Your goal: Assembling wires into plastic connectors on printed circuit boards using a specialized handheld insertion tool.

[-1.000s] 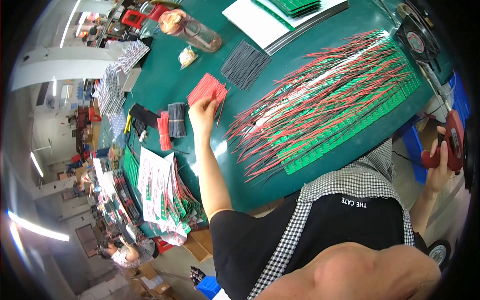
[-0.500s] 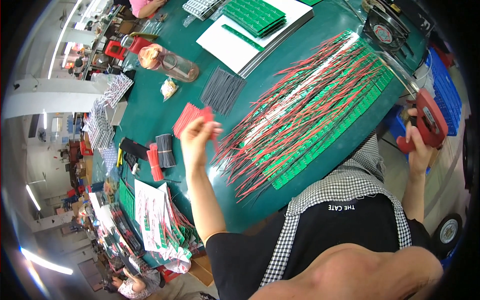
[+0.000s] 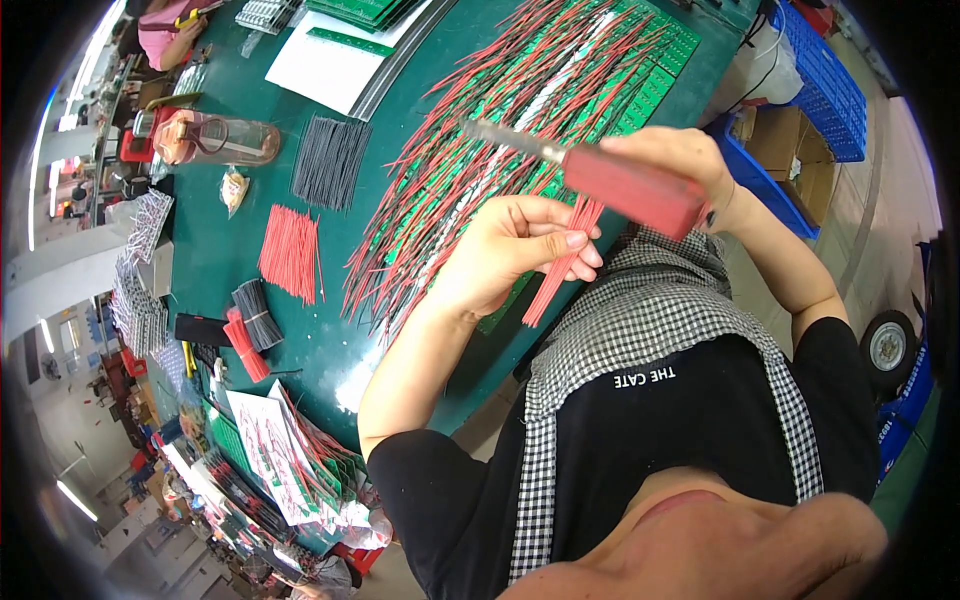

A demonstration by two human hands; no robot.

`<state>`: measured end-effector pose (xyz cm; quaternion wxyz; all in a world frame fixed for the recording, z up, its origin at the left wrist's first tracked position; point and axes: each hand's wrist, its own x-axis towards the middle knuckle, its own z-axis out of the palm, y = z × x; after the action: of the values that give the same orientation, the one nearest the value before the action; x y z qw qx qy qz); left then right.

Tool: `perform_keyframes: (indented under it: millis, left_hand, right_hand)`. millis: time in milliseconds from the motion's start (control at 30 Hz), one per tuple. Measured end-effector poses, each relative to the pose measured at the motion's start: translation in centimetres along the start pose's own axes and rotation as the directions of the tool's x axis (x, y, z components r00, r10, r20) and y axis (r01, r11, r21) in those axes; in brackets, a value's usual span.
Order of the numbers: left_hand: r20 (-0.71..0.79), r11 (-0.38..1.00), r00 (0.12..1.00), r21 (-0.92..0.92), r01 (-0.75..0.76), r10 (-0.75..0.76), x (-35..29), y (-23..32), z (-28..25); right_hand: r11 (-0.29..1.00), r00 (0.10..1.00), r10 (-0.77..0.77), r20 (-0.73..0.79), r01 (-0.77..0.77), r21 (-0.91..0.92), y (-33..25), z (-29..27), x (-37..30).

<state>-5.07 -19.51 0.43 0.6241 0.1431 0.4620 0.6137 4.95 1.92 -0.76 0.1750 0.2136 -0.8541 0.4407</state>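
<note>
- While the left hand pinches a bundle of red wires between thumb and fingers, the right hand grips a red soldering gun, blurred, its metal tip pointing far left.
- The bundle is near the checked apron, slanting from far right to near left; its far end is just beside the soldering gun, and whether they touch I cannot tell.
- Beyond both hands, green circuit boards lie on the teal counter, with long red and black wires strewn across them.
- Left of these lies a flat pile of red wires, and farther off a pile of black wires.
- Farther left are a pinkish bottle and, on its near side, a small packet.
- Near left, a banded red bundle lies just beside a banded dark bundle.
</note>
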Motion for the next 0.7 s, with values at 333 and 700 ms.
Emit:
perform_keyframes:
  millis: [333, 700]
  left_hand:
    - [-0.162, 0.989, 0.976, 0.027, -0.145, 0.147, -2.9, -0.8, -0.9]
    - [0.01, -0.288, 0.777, 0.932, 0.221, 0.63, -10.0, -12.1, -2.0]
  right_hand:
    - [0.962, 0.938, 0.206, -0.28, -0.141, 0.234, -1.0, 3.1, -2.0]
    - [0.626, 0.743, 0.548, 0.383, -0.668, 0.402, -2.5, 4.5, -10.8]
